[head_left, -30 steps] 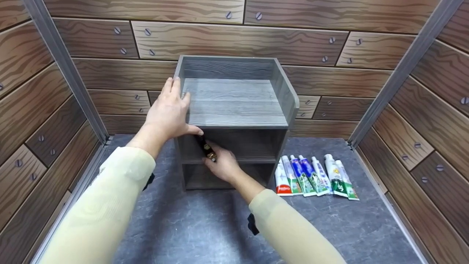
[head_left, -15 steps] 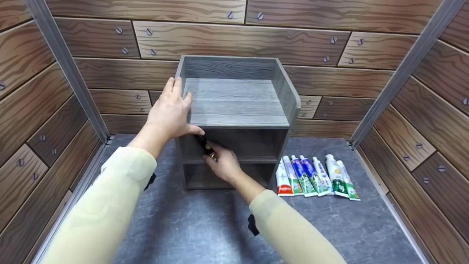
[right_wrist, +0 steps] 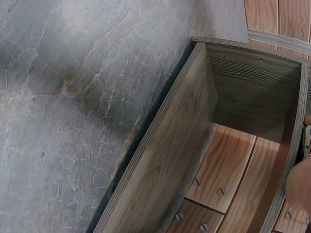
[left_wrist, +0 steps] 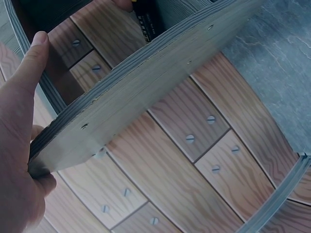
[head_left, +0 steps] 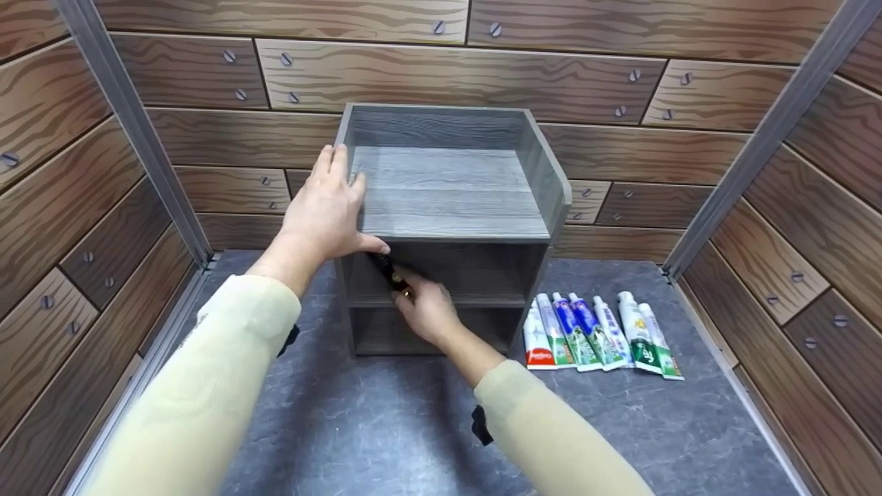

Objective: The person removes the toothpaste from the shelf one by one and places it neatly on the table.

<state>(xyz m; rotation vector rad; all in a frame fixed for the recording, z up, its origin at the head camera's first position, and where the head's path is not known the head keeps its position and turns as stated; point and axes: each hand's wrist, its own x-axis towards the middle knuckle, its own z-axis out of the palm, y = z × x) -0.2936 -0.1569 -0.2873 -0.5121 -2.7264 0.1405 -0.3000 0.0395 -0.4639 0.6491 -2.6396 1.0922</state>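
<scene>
My left hand (head_left: 325, 215) grips the upper left side of a small grey wood-grain shelf (head_left: 448, 200). Its thumb lies over the front edge of the top board. In the left wrist view that hand's fingers (left_wrist: 47, 182) wrap round the side panel. My right hand (head_left: 428, 311) reaches into the middle compartment and holds a slim black tube with gold markings (head_left: 394, 277). The tube stands tilted near the left inner wall, its upper end beneath the left thumb. Gold lettering shows on the black tube (left_wrist: 146, 22) in the left wrist view. My right fingers partly cover its lower end.
Several toothpaste tubes (head_left: 592, 331) lie side by side on the grey marbled floor (head_left: 386, 427), right of the shelf. Wood-plank-patterned walls (head_left: 441, 76) with metal corner posts (head_left: 737, 131) surround the space. The shelf's lower compartment (right_wrist: 248, 92) shows in the right wrist view.
The whole head view has shifted slightly to the right. My right hand has turned a little, hiding more of the black tube's gold lower end. My left hand keeps its hold.
</scene>
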